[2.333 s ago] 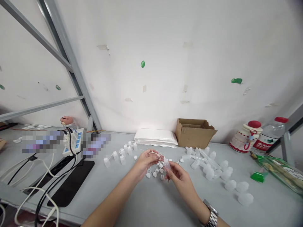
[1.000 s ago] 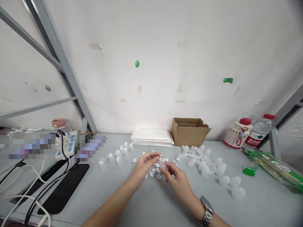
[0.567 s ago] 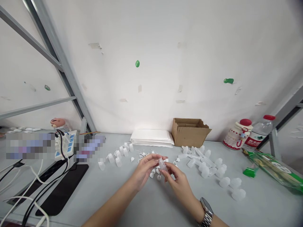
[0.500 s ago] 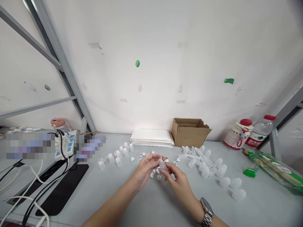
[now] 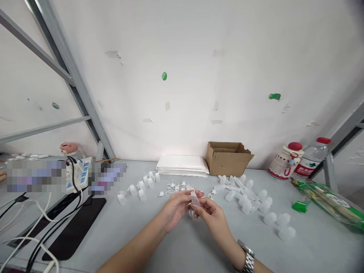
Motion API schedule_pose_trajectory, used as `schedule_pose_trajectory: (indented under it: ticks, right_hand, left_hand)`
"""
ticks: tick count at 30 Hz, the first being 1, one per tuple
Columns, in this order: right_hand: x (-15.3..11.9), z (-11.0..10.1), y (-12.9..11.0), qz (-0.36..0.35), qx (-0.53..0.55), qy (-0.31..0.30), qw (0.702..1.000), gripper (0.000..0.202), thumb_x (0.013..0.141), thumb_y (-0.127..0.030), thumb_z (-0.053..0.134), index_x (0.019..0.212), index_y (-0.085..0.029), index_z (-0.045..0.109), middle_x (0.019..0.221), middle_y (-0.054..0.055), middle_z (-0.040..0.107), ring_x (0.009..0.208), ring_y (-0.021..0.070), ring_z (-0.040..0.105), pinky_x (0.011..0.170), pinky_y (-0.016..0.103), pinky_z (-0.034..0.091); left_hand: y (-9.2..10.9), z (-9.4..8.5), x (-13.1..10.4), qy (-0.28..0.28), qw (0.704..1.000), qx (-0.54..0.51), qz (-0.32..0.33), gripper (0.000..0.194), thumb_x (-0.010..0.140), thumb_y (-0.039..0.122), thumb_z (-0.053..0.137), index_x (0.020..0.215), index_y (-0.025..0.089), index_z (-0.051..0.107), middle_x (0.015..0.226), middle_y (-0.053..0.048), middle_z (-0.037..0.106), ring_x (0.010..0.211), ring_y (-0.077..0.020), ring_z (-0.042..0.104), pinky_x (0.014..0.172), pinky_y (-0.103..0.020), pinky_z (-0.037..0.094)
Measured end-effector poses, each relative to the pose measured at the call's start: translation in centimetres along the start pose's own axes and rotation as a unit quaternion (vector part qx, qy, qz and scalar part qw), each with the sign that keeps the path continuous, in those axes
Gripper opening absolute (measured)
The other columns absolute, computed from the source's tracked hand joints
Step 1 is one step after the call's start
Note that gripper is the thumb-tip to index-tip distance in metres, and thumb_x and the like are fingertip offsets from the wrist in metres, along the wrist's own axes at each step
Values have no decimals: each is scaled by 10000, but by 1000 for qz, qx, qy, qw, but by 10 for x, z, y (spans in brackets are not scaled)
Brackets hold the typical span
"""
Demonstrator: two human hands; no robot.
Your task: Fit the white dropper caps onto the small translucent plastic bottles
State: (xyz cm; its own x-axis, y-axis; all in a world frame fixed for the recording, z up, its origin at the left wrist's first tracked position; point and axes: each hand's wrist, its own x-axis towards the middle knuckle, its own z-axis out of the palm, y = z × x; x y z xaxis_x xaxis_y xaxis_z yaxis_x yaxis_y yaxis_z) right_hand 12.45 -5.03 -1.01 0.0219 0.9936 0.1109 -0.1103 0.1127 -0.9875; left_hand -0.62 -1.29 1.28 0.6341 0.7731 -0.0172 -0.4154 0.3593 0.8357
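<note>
- At the far left, a jar with a pink animal-shaped lid point(image 5: 69, 148) stands behind a white power strip point(image 5: 86, 170), into which black cables are plugged.
- In front of the power strip, a flat black slab point(image 5: 75, 229) with rounded corners is lying on the grey worktop point(image 5: 176, 254).
- Next there is a loose group of small white capped bottles point(image 5: 142, 195), which stand upright.
- To the right of them lies a small pile of white caps with cords point(image 5: 178, 186), partly hidden by the fingers; a stack of white envelopes point(image 5: 182, 167) is behind this pile.
- The left hand point(image 5: 176, 210) is half closed, its fingertips at the upper part of a small translucent bottle point(image 5: 195, 200); how firmly it grips, I cannot tell.
- This bottle is between the two hands, slightly tilted, in front of the pile.
- The right hand point(image 5: 212, 217) pinches the body of the bottle between thumb and fingers; a metal-band wristwatch point(image 5: 249, 261) is on its wrist.
- Behind, an open cardboard box point(image 5: 230, 165) stands just beside the envelopes.
- Further right, many translucent bottles point(image 5: 246, 205) are scattered.
- Last come a red-and-white flask point(image 5: 280, 167), a red-capped water bottle point(image 5: 314, 155) and a green-edged plastic package point(image 5: 331, 203).
</note>
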Motion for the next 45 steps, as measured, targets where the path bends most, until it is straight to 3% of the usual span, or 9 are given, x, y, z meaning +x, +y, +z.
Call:
schedule_pose_trajectory:
  ticks: [4,9,16,20,26,31,38,45]
  right_hand:
    - [3,0,-4,26,54,-18,998,328,627,-462,702,738,-156,656,675,31,637,556,146,551,578,282,453]
    - [3,-1,-4,24,44,-23,998,335,640,-478,686,722,-156,643,668,24,633,549,140,551,588,279,454]
    - [-4,-2,0,-61,-151,54,985,257,754,-437,582,769,-182,607,675,28,617,633,176,544,642,293,434]
    - [-6,-2,-2,-98,-208,75,970,224,767,-414,571,769,-194,608,729,43,630,655,181,531,649,289,430]
    - [0,-3,-3,-8,-38,-5,999,257,721,-431,624,766,-179,635,643,24,610,562,164,552,580,287,444]
    - [5,-6,-5,18,49,-62,997,269,715,-432,638,693,-164,634,653,20,621,527,133,548,598,284,452]
    - [2,-3,-4,3,16,-10,1000,317,667,-470,671,774,-173,642,666,23,624,532,144,551,564,286,466]
    - [-1,1,-6,-8,25,11,1000,293,670,-450,675,767,-175,646,691,26,633,545,143,556,570,284,469]
  left_hand:
    - [0,-1,1,-6,1000,-7,-4,251,755,211,478,915,103,639,929,-119,588,758,-181,514,561,-266,379]
    - [1,-1,1,-9,1000,-5,-9,260,762,250,483,910,114,648,902,-104,600,711,-170,518,572,-275,378]
    - [-1,0,0,36,999,17,1,267,736,273,565,933,114,650,1026,-131,605,945,-230,527,749,-291,390]
    - [-1,3,0,46,999,21,3,264,705,289,605,899,120,659,1021,-124,617,959,-239,536,831,-313,368]
    - [-3,6,0,31,999,22,12,288,713,271,555,926,103,651,1035,-145,600,747,-187,535,569,-273,378]
    - [-6,2,1,7,1000,14,13,311,740,276,513,977,116,637,1044,-140,598,681,-157,525,599,-283,371]
    - [-6,-2,2,11,1000,-17,-4,342,752,300,474,1008,130,622,1090,-132,581,843,-212,532,642,-287,386]
    - [-9,-2,1,-5,999,-36,-1,331,764,245,444,1020,122,614,1065,-131,585,767,-174,521,624,-272,378]
